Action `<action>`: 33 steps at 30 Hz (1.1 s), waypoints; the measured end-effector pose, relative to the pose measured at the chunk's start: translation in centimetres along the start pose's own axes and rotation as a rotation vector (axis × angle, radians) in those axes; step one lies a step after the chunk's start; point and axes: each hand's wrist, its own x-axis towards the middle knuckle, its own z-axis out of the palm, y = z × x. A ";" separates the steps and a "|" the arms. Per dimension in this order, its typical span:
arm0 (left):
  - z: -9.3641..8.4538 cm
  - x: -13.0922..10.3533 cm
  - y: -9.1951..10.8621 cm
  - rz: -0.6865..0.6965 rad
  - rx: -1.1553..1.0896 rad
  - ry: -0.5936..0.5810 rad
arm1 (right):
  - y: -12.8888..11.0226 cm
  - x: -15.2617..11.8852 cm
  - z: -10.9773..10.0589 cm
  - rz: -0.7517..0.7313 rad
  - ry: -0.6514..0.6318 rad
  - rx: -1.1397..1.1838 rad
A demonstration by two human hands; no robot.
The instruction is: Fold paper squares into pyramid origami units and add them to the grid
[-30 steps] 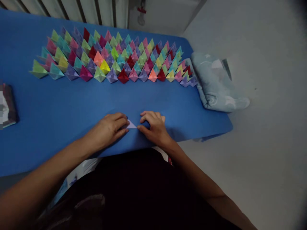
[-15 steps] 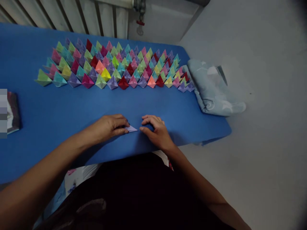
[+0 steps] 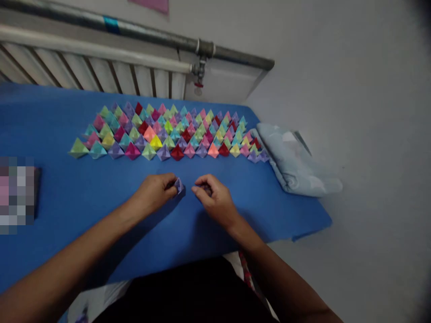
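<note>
Between the thumb and fingers of my left hand [image 3: 156,190] is a small purple folded paper [image 3: 179,185], raised a little off the blue table [image 3: 134,242]. Just to its right, my right hand [image 3: 216,197] has its fingers curled and the thumb apart from the index finger, with nothing seen between them. Beyond both hands stand several rows of small folded paper boats [image 3: 164,153] in purple, green, pink, red, yellow and blue.
A folded grey-blue cloth [image 3: 286,161] lies at the table's right end by the wall. A radiator [image 3: 124,78] and a metal pipe [image 3: 151,36] run behind the table. A blurred, pixelated object [image 3: 20,193] lies at the left.
The view has tilted up, showing the pipe. The purple paper, flat on the table before, is now lifted and opened out in my left hand. My right fingers have curled closer together.
</note>
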 end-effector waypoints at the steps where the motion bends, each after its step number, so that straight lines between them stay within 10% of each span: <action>1: -0.3 0.8 0.1 -0.041 -0.051 0.057 | -0.5 1.4 0.4 -0.029 0.007 -0.013; 10: 1.7 3.1 -1.9 -0.140 -0.417 0.448 | -0.7 7.1 3.3 -0.141 -0.124 -0.429; 25: 1.3 2.9 -1.5 -0.326 -1.015 0.337 | 1.8 7.1 4.9 0.020 -0.083 0.281; 33: 0.7 2.8 -1.8 -0.341 -1.168 0.350 | 1.2 6.7 4.0 -0.040 -0.090 0.289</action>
